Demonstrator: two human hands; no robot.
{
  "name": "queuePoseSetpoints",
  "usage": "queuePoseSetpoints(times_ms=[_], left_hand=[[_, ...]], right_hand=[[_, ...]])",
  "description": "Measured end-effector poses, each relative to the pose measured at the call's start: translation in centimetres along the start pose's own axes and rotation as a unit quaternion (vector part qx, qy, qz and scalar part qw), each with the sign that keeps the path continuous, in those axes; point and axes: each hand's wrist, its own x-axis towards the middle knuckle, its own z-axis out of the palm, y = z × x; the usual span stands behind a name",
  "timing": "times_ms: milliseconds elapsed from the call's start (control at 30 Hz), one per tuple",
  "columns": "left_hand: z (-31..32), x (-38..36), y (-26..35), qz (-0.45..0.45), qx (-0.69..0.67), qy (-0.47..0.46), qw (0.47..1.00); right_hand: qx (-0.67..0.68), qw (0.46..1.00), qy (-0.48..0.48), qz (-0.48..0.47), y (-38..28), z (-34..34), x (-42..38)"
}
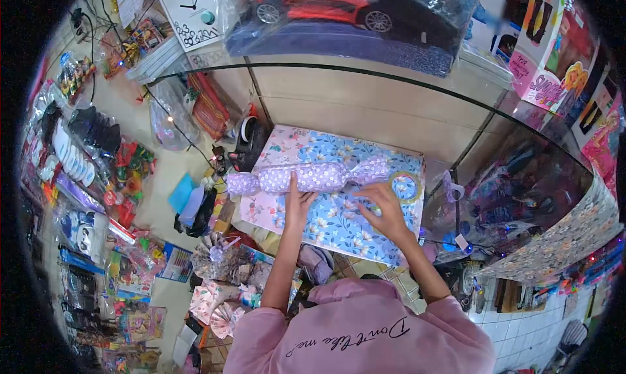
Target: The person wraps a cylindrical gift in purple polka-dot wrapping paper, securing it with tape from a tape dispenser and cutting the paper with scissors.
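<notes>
A candy-shaped gift [303, 178] in lilac paper with white flowers lies across the table, its twisted ends pointing left and right. My left hand [299, 201] rests against its near side, index finger stretched up over the paper and the other fingers apart. To the right, my right hand [383, 210] hovers just below the gift's right end, thumb and fingers apart with nothing visible between them. Close beyond it lies a roll of clear or yellowish tape [405, 187]. Under everything is a table top [352, 234] covered in blue and pink floral paper.
A glass shelf [365, 66] above the table carries a boxed red toy car [319, 6] and a doll box [548, 55]. A black tape dispenser [250, 136] stands at the back left. Wrapped gifts [225, 302] lie lower left; bagged goods hang along the left wall.
</notes>
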Motion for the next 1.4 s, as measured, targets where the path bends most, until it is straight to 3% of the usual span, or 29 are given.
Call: queuePoseSetpoints(times_ms=[67, 100, 167, 200, 233, 267, 333, 467, 567, 667, 767, 867, 933, 1100, 1200, 1300, 1400], left_hand=[[0.2, 0.4, -0.4, 0.009, 0.047, 0.011, 0.999], [2.0, -0.9, 0.8, 0.044, 0.121, 0.045, 0.991], [3.0, -0.8, 1.0, 0.081, 0.129, 0.024, 0.988], [3.0, -0.7, 1.0, 0.099, 0.134, 0.015, 0.986], [2.4, 0.1, 0.9, 0.063, 0.268, 0.062, 0.96], [1.7, 0.6, 0.8, 0.061, 0.45, 0.087, 0.887], [1.6, 0.8, 2.0, 0.054, 0.755, 0.125, 0.641], [1.8, -0.1, 3.2, 0.144, 0.769, 0.113, 0.613], [3.6, -1.1, 4.4, 0.161, 0.719, 0.051, 0.675], [5.3, -1.8, 3.3, 0.315, 0.608, -0.065, 0.726], [7.7, -2.1, 3.2, 0.368, 0.595, -0.233, 0.675], [9.1, -1.8, 2.8, 0.334, 0.616, -0.291, 0.651], [9.4, -0.8, 2.0, 0.32, 0.648, -0.329, 0.607], [10.9, 0.1, 0.2, 0.294, 0.663, -0.393, 0.565], [11.2, 0.3, -0.9, 0.269, 0.652, -0.396, 0.588], [10.9, 0.3, -2.0, 0.292, 0.663, -0.383, 0.573], [11.0, 0.1, -1.6, 0.28, 0.655, -0.393, 0.582]], right_hand=[[-0.009, 0.997, -0.04, 0.068, 2.0, -1.1, -2.6], [-0.013, 0.992, -0.09, 0.09, 3.0, -1.4, -4.0], [-0.018, 0.973, -0.19, 0.131, 4.7, -1.8, -6.0], [-0.017, 0.975, -0.176, 0.133, 5.0, -1.6, -6.4], [-0.015, 0.977, -0.163, 0.134, 5.2, -1.3, -6.6], [-0.014, 0.98, -0.149, 0.132, 5.4, -1.1, -6.7], [-0.055, 0.977, -0.162, 0.128, 5.3, -1.3, -6.4], [-0.055, 0.981, -0.153, 0.107, 4.7, -2.6, -5.6], [-0.049, 0.98, -0.161, 0.105, 5.0, -2.6, -5.4], [-0.027, 0.977, -0.171, 0.124, 5.3, -2.6, -5.5], [-0.05, 0.977, -0.173, 0.111, 5.3, -2.5, -5.9], [-0.077, 0.97, -0.204, 0.111, 5.4, -3.5, -6.4], [-0.083, 0.961, -0.234, 0.12, 4.3, -5.4, -6.2], [0.013, 0.943, -0.225, 0.244, 3.9, -9.2, -7.4], [0.081, 0.935, -0.192, 0.288, 5.0, -10.0, -8.7], [0.043, 0.974, -0.156, 0.155, 6.6, -10.6, -9.6], [0.183, 0.906, -0.265, 0.274, 7.1, -12.3, -8.6]])
